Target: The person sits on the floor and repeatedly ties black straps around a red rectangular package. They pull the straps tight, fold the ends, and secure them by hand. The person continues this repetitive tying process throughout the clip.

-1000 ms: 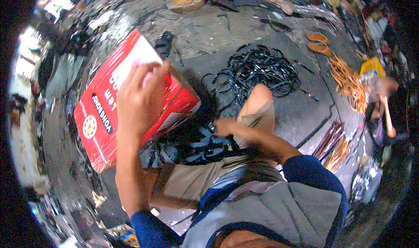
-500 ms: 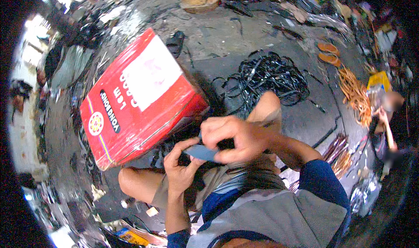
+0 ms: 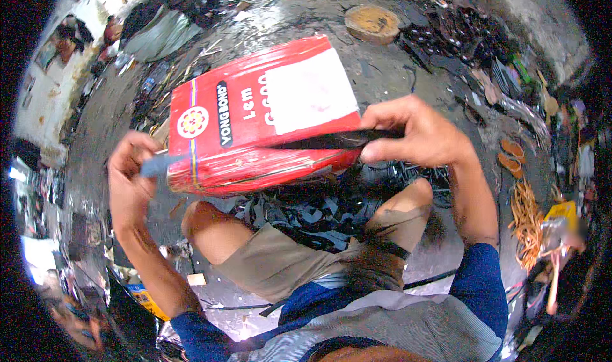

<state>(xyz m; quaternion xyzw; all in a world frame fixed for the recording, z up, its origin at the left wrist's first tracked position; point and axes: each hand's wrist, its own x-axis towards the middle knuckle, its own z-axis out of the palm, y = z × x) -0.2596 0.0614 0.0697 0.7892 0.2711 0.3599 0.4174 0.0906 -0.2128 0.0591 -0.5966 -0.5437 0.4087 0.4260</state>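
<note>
My left hand [image 3: 132,174], blurred, pinches a flat grey-blue strip end [image 3: 162,165] at the left of a red carton [image 3: 239,116]. My right hand [image 3: 417,136] grips a long dark strip [image 3: 331,141] between thumb and fingers, at the carton's right end. That strip narrows leftward across the carton's near edge. Whether the grey-blue end and the dark strip are one twisted piece I cannot tell. The carton has a large white panel and stands just beyond my knees. Beneath and behind my knees lies a heap of black strips [image 3: 312,215].
A round wooden block [image 3: 371,24] lies on the floor at the back. Orange sandals [image 3: 511,158] and a bundle of tan strips [image 3: 526,225] lie at the right. Dark scraps [image 3: 459,50] spread at the back right. A grey sheet [image 3: 162,36] lies at the far left.
My hands, close together over my lap before, are now wide apart and farther forward. A long dark strip now shows from my right hand. The view has shifted, and the carton appears farther right.
</note>
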